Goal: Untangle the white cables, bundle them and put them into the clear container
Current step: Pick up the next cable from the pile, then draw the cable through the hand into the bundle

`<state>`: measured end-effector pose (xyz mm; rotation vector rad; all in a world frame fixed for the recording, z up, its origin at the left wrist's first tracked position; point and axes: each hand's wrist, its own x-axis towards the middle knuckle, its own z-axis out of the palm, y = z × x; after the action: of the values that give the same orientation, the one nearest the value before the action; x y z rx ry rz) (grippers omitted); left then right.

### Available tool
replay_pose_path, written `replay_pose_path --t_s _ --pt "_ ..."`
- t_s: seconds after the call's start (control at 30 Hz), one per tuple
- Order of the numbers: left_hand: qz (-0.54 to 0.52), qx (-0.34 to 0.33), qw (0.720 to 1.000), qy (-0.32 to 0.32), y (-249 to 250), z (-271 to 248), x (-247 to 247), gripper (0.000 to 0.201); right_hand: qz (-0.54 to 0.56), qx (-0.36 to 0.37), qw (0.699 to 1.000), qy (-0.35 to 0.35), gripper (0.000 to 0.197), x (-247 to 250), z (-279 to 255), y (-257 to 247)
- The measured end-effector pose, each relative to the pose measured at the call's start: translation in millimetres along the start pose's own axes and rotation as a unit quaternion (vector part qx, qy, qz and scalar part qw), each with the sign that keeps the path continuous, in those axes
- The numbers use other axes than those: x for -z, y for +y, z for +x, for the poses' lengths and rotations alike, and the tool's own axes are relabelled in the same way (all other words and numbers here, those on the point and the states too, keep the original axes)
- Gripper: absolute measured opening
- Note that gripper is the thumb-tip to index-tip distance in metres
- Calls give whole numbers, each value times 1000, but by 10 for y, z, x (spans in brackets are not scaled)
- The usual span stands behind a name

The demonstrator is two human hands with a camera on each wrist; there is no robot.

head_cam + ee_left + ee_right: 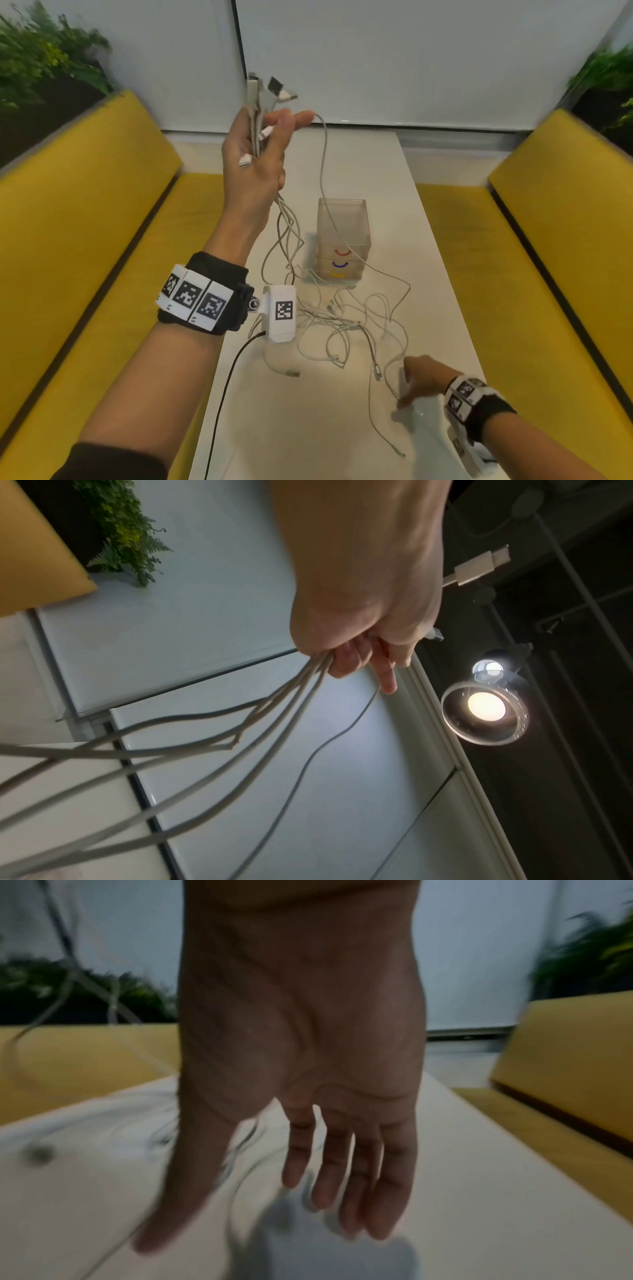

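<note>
Overhead, left hand (255,154) grips several white cables (342,318); right hand (423,378) spread; one clear container (343,240).

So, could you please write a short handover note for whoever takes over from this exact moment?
Left hand: raised above the table, gripping several white cables near their plug ends; the rest hangs down to the table.
Right hand: open, low over the table beside loose strands, holding nothing.
Clear container: upright mid-table with no cables inside it; one strand passes in front of it.
Done: several plug ends gathered.
Left: untangle the knot on the table, bundle the cables, put them in the container.
</note>
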<state>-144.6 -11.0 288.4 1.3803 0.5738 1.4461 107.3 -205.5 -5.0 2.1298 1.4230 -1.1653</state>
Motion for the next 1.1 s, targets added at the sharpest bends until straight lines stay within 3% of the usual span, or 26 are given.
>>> replay_pose_path --t_s 0.07,0.17,0.23,0.3,0.4,0.53,0.6,0.7,0.83,0.97,1.1 --pt "14 13 999 -34 -44 -46 -28 11 -55 18 998 0 55 -187 18 -27" --pt "21 48 991 -125 -71 -106 -53 14 -73 35 997 17 22 -297 11 -39" --pt "38 70 975 -208 -36 -134 -66 30 -63 38 997 18 15 -313 -1 -23" --pt "79 76 956 -272 -2 -140 -70 47 -36 45 998 12 13 -282 -36 10" --pt "70 92 951 -287 25 -86 9 55 -15 49 998 -23 12 -176 -59 75" --pt "40 109 951 -287 36 -1 158 41 -41 17 991 -125 35 27 -110 113" --pt "60 118 948 -288 54 19 223 38 -57 -12 987 -147 37 204 -172 120" --pt "115 125 932 -319 108 -17 259 28 -97 -57 989 -97 32 511 -180 131" --pt "109 125 945 -280 51 -40 284 23 -85 -71 994 21 25 910 -120 47" --pt "55 160 937 -307 -5 -38 299 22 27 40 990 133 20 1104 37 -151" --pt "129 128 917 -355 -1 -28 324 38 84 149 974 147 25 1010 265 -443"
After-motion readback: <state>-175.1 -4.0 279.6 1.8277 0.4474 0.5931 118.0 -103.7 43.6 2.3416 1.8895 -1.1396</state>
